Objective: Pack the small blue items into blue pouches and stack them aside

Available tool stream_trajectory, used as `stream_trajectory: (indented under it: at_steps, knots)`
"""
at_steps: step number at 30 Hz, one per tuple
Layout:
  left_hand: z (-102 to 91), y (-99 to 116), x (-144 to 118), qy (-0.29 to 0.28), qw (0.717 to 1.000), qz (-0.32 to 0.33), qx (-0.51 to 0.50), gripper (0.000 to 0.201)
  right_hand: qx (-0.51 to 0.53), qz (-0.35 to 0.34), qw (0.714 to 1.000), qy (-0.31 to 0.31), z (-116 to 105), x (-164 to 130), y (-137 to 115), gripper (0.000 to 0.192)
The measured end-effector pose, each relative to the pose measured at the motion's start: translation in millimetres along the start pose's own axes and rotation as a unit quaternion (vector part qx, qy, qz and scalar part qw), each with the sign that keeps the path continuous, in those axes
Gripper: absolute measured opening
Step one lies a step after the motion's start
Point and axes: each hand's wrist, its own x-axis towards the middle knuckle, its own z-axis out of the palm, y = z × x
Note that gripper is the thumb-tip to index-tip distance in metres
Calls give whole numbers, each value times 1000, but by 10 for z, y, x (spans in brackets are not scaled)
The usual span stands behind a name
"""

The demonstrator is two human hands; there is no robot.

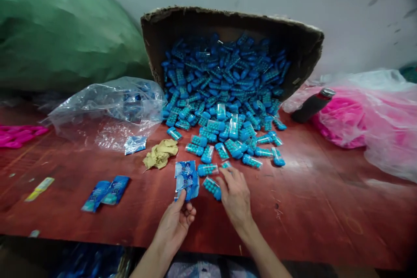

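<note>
My left hand [177,221] is closed at the table's near side, its thumb pressed on a few overlapping blue printed packets [189,178]. To its right, my right hand [235,195] reaches over the table with bent fingers slightly apart. Its fingertips are at a small clear bottle [226,164], partly hidden behind them. Beside the right thumb lies another bottle [211,186] with turquoise balls inside and a blue cap. One more bottle [207,169] rests just beyond the packets. I see nothing gripped in the right hand.
A tipped cardboard box [151,47] spills many similar bottles [224,82] onto the red table [312,208]. Left are loose blue packets [106,193], a crumpled yellowish glove-like piece [160,154] and a clear plastic bag [97,104]. Right are a dark flask [309,106] and bagged pink pieces [342,121].
</note>
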Motion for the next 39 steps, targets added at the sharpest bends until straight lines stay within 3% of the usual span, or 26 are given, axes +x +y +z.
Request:
stream_trajectory:
  at_steps: [2, 4, 8, 11, 15, 17, 18, 20, 22, 24, 26, 28, 30, 32, 36, 39]
  knots:
    - [-8, -11, 13, -6, 1000, 4, -6, 15, 133, -27, 990, -41, -38, -96, -133, 21]
    - [-16, -26, 26, -17, 1000, 10, -6, 14, 263, 11, 960, -99, -31, -152, -244, 19]
    - [-35, -57, 28, -67, 996, 46, 27, 20, 485, 155, 845, -166, 84, -108, -313, 28]
    - [-45, -86, 11, -83, 989, 103, 65, 26, 553, 206, 786, -184, 187, -66, -310, 33]
    - [-61, -107, -16, -84, 985, 116, 98, 31, 580, 255, 756, -163, 298, -138, -386, 23]
    - [-84, -89, -27, -99, 986, 94, 96, 31, 562, 259, 764, -183, 291, -189, -428, 26]
    - [-101, -73, -29, -104, 987, 86, 92, 30, 535, 239, 785, -201, 260, -203, -434, 29]
    - [-141, -37, -26, -97, 988, 83, 84, 30, 424, 150, 868, -211, 150, -201, -406, 30]
    - [-175, -10, -12, -81, 990, 88, 75, 30, 228, 50, 960, -153, 32, -167, -327, 30]
    - [-192, -5, 7, -71, 992, 83, 67, 31, 31, 19, 994, -102, -24, -125, -225, 33]
    - [-190, -19, 24, -68, 993, 71, 60, 33, -79, 8, 992, -102, 7, -95, -130, 32]
    - [-179, -38, 31, -68, 995, 58, 52, 34, -90, -6, 989, -118, 82, -78, -60, 27]
    - [-173, -52, 27, -71, 995, 52, 42, 33, -19, 4, 993, -115, 136, -62, -14, 25]
    - [-173, -55, 18, -74, 995, 54, 37, 31, 119, 52, 985, -113, 135, -44, 6, 26]
    - [-155, -45, 9, -70, 994, 72, 44, 29, 380, 186, 885, -192, 41, -49, -51, 31]
    - [-118, -36, 6, -62, 993, 85, 45, 30, 456, 191, 842, -216, 14, -113, -135, 31]
